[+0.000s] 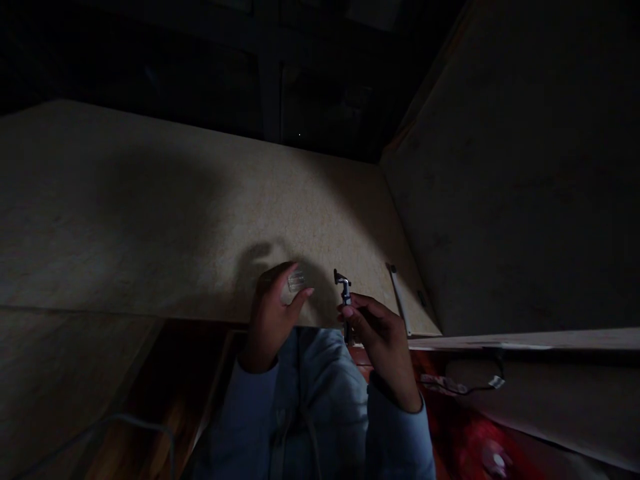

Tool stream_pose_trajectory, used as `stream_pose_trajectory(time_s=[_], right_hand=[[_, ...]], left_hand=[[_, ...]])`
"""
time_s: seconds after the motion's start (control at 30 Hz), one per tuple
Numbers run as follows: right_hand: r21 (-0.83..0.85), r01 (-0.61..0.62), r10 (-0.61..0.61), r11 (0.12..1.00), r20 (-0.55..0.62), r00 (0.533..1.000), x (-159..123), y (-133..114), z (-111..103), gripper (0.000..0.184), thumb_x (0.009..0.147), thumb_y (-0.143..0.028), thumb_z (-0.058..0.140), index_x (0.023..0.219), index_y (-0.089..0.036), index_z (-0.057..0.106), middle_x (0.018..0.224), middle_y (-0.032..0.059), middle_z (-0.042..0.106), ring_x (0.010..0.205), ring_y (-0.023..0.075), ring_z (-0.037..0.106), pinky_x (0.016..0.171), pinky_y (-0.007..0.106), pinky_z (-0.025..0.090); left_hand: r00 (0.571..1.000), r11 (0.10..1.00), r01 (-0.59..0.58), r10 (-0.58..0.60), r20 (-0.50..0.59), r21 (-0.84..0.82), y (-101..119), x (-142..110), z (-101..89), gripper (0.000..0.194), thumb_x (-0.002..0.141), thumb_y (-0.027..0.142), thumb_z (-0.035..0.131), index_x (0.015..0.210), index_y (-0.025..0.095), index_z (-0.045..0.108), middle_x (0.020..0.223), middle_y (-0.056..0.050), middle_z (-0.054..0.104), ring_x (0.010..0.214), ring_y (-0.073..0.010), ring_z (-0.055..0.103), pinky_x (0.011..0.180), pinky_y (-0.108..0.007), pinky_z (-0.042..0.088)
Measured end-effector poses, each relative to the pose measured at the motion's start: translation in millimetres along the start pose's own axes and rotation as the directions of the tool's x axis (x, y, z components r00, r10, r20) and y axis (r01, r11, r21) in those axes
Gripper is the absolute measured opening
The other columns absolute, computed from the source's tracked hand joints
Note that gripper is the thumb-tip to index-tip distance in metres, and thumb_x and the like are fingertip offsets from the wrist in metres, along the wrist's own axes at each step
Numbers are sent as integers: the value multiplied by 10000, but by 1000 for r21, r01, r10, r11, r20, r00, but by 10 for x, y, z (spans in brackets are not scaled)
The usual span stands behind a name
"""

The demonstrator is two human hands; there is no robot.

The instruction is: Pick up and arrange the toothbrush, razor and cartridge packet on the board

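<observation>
My right hand is closed around the dark handle of a razor. The razor stands roughly upright, with its shiny neck and head above my fingertips. Between the thumb and fingers of my left hand sits a small clear plastic piece, perhaps a cap. A gap separates it from the razor head. Both hands are above the near edge of a pale, mottled table. The dim light hides finer detail.
A thin pale stick-like object with a dark end lies at the table's right side, beside an upright panel. A dark cable with a white tag hangs below the panel. Something red is at lower right.
</observation>
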State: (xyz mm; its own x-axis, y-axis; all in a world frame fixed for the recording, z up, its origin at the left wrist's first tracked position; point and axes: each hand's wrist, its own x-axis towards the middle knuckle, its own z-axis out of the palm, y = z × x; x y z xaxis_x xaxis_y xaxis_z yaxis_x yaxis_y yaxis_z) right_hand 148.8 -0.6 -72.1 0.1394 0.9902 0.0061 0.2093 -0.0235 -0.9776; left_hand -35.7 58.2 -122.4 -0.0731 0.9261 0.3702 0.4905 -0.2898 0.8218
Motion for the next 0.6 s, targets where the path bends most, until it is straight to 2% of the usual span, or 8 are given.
stream_pose_trajectory(time_s=[0.1,0.23,0.37,0.47,0.6], right_hand=[[-32,-19,18,999,-43,999,20,38,-28,253,851,-408,718,964,-187,766,824,50,751,725,173,682,643,262,526],[-107,-66,56,992,-94,994,42,118,-145,305,834,-442,716,974,-177,767,875,75,766,710,185,694,611,266,537],[-202,-113,73,973,-196,978,35,262,-404,373,823,-502,691,967,-166,768,928,117,776,760,232,724,592,289,555],[-307,-139,46,942,-291,956,25,394,-654,411,811,-527,677,952,-151,762,929,142,777,727,248,725,575,312,551],[-468,-139,-23,873,-323,946,56,504,-907,414,829,-529,640,935,-150,768,914,133,781,776,259,725,643,334,541]], left_hand=[[997,989,-29,18,76,145,-280,14,25,485,823,296,761,1283,219,629,1313,-121,666,1269,-307,587,1097,-503,480],[992,977,-63,39,123,203,-506,-4,116,502,824,271,729,1307,220,606,1314,-127,661,1265,-321,588,1082,-508,488],[987,971,-109,81,137,214,-594,-7,177,471,832,279,706,1290,208,622,1303,-146,668,1275,-351,581,1090,-536,470],[985,972,-119,90,144,203,-629,11,184,435,844,302,690,1267,217,639,1294,-140,677,1264,-360,589,1081,-557,469],[989,977,-108,86,124,184,-660,34,192,378,842,327,686,1205,223,679,1247,-132,700,1199,-358,626,1060,-557,482]])
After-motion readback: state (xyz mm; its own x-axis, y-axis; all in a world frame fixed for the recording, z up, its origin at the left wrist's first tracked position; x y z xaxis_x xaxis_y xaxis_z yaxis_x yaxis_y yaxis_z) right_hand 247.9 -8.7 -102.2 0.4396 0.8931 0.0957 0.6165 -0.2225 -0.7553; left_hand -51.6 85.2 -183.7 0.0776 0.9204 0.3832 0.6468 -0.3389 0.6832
